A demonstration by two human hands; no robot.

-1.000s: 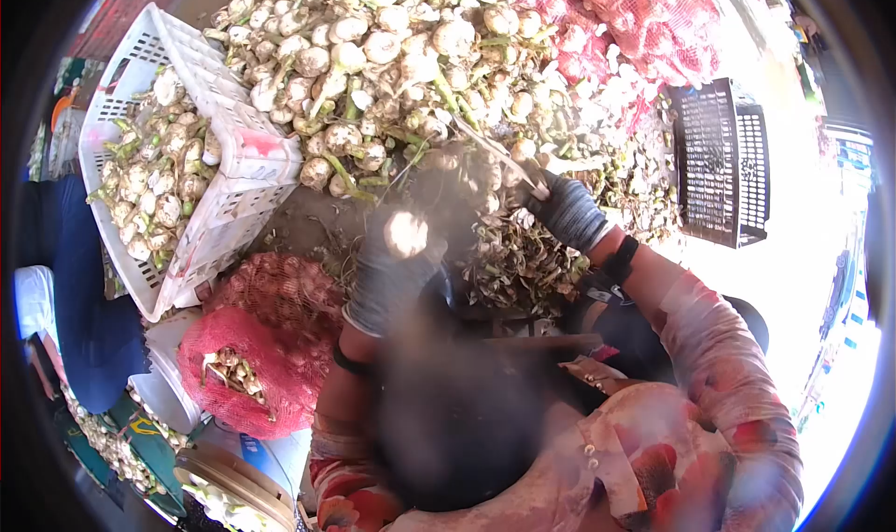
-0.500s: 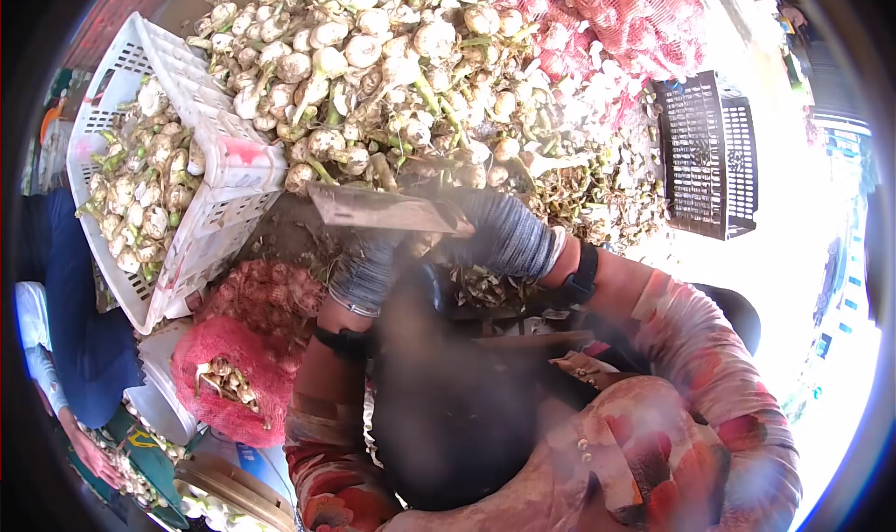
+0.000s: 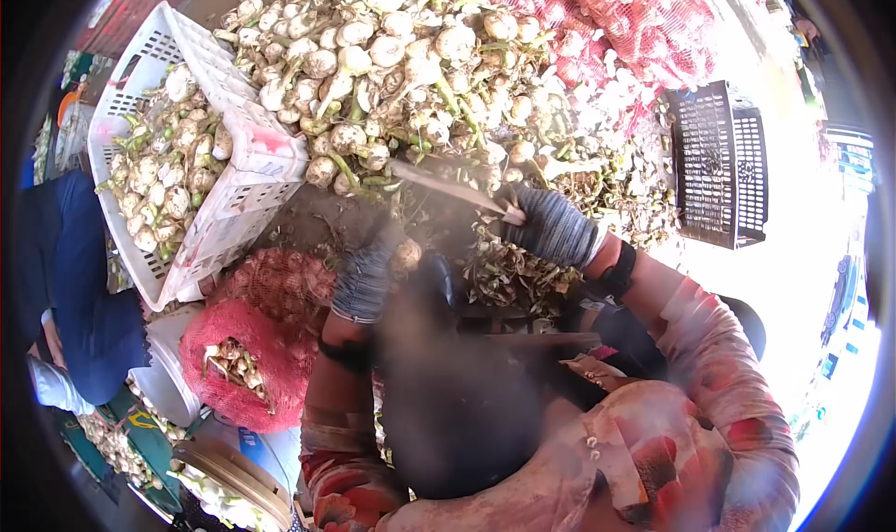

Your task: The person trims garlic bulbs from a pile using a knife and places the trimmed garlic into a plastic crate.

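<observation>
Both hands wear grey knitted gloves. My right hand (image 3: 553, 226) is wrapped round the wooden handle of a knife (image 3: 446, 186), whose broad blade points left, edge-on and a little blurred. Lower left, my left hand (image 3: 362, 285) is closed round a pale garlic bulb (image 3: 407, 255), which shows at its fingertips. The bulb sits below the blade, apart from it. Beyond the hands lies a large heap of garlic bulbs (image 3: 387, 51) with green stems. Trimmed leaves and peelings (image 3: 523, 275) lie under my right hand.
A white crate (image 3: 252, 173) of garlic stands tilted at the left. Red mesh sacks (image 3: 247, 331) lie lower left, with more sacks (image 3: 635, 28) at the top. A black crate (image 3: 705, 168) stands at the right. A person in dark blue trousers (image 3: 89, 299) is at the far left.
Since half a second ago, my right hand has moved the knife to the right, away from my left hand. The blade has turned edge-on, and the bulb shows more clearly. The view has shifted slightly.
</observation>
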